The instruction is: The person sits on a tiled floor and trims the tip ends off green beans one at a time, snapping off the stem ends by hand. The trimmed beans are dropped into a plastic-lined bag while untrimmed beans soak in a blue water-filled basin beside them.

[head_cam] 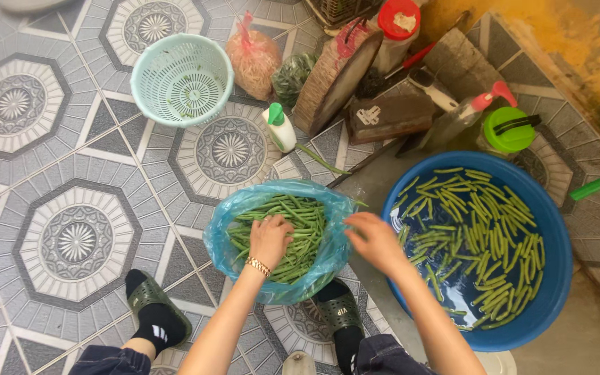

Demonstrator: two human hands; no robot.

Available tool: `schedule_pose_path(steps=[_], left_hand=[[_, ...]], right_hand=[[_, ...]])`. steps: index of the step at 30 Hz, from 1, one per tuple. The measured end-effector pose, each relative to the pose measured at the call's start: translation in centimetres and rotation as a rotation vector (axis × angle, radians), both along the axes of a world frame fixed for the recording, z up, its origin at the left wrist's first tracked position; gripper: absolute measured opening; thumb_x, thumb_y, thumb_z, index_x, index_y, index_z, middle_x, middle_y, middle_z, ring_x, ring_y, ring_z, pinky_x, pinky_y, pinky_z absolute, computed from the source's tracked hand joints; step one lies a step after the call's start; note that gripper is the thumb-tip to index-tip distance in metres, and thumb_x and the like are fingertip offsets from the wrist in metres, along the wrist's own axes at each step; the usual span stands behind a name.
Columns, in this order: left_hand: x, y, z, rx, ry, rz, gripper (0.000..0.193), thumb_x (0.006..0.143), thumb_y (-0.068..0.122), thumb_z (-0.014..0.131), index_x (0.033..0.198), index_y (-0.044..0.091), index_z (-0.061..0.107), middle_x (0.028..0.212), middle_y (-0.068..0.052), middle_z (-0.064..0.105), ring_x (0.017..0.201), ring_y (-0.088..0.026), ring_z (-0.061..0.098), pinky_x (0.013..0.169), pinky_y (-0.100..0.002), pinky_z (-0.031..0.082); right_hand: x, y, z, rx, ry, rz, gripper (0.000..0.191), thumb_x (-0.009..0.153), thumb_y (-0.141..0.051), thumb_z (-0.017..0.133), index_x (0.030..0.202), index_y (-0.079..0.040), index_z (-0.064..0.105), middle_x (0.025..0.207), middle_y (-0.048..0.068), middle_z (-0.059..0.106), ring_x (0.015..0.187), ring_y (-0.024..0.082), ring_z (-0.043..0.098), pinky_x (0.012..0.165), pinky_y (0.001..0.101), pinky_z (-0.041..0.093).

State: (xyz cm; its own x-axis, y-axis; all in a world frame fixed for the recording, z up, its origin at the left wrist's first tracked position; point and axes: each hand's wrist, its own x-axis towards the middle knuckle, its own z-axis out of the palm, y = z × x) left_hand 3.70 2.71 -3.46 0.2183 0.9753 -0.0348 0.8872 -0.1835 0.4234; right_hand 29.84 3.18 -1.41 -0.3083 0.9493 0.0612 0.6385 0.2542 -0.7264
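My left hand (270,239) grips green beans (293,226) in the thin blue bag (220,243) (it could tear); right hand (376,239), loosely curled, hovers empty beside the basin (557,278)

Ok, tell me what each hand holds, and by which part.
Left hand rests on the beans in the bag; right hand touches its rim. A grip cannot be told.

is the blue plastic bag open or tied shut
Open: the blue bag has its mouth spread wide, the green beans inside show, and the left hand reaches into it.
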Motion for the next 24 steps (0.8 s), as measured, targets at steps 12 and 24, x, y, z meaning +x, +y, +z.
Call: schedule_pose_path(steps=[12, 24], left_hand=[[-0.6, -3.6, 3.2, 0.470, -0.115, -0.059, 0.014, 0.083, 0.019, 0.076, 0.096, 0.018, 0.071, 0.097, 0.006, 0.073, 0.098, -0.015, 0.066, 0.102, -0.050, 0.039], [-0.4, -4.0, 4.7, 0.170, -0.763, 0.131, 0.013, 0.084, 0.015, 0.079, 0.097, 0.012, 0.081, 0.088, -0.002, 0.081, 0.083, -0.017, 0.075, 0.093, -0.037, 0.051]], right_hand=[[-6.3, 0.1, 1.4, -0.221, 0.210, 0.163, 0.015, 0.084, -0.005, 0.070, 0.097, -0.002, 0.076, 0.080, 0.009, 0.067, 0.064, 0.019, 0.064, 0.060, 0.0340, 0.050], [-5.3, 0.6, 0.8, -0.883, 0.928, 0.124, 0.016, 0.087, -0.010, 0.077, 0.098, 0.002, 0.079, 0.083, 0.007, 0.070, 0.066, 0.016, 0.070, 0.061, 0.0277, 0.054]])
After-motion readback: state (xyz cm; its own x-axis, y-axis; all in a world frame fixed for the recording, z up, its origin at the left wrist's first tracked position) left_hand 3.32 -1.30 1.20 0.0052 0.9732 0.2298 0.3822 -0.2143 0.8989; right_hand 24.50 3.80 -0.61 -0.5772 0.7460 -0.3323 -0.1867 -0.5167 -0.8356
